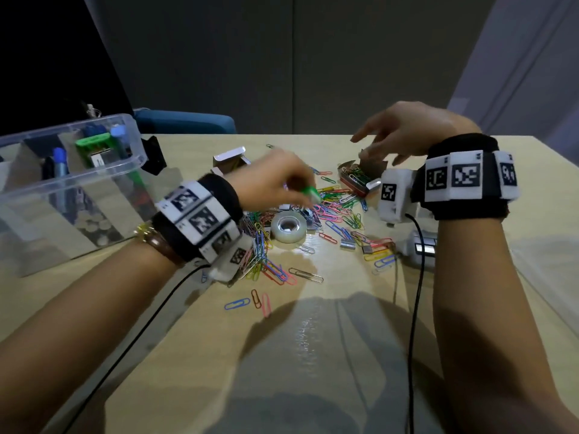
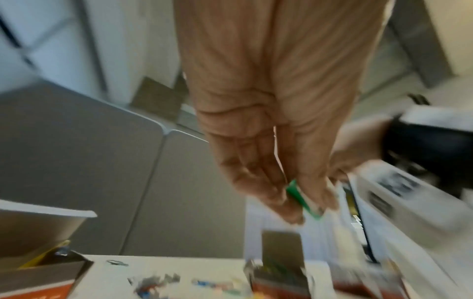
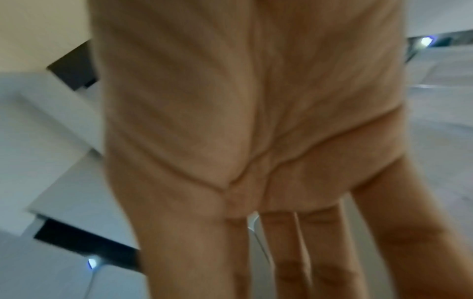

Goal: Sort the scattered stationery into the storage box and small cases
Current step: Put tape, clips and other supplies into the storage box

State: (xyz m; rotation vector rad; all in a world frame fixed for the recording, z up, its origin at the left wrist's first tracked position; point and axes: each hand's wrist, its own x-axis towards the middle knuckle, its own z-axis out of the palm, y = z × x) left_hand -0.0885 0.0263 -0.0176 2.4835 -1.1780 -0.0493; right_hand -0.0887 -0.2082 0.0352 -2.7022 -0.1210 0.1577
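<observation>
A heap of coloured paper clips [image 1: 332, 211] lies mid-table around a clear tape roll [image 1: 288, 228]. My left hand [image 1: 275, 183] hovers over the heap and pinches a small green and white object [image 1: 311, 193], also seen as a green piece [image 2: 302, 198] between thumb and fingers. My right hand [image 1: 404, 133] hangs with fingers spread and straight [image 3: 294, 252] above a small red case [image 1: 355, 178] holding clips; it holds nothing. A second small open case [image 1: 230, 159] stands behind my left hand. The clear storage box [image 1: 62, 183] sits far left with pens and a green item inside.
Small metal binder clips [image 1: 347, 244] lie among the paper clips. A white device [image 1: 419, 245] with a cable sits under my right wrist. Black cables run off both wrists to the near edge. A blue chair back [image 1: 185, 122] stands beyond the table's far edge.
</observation>
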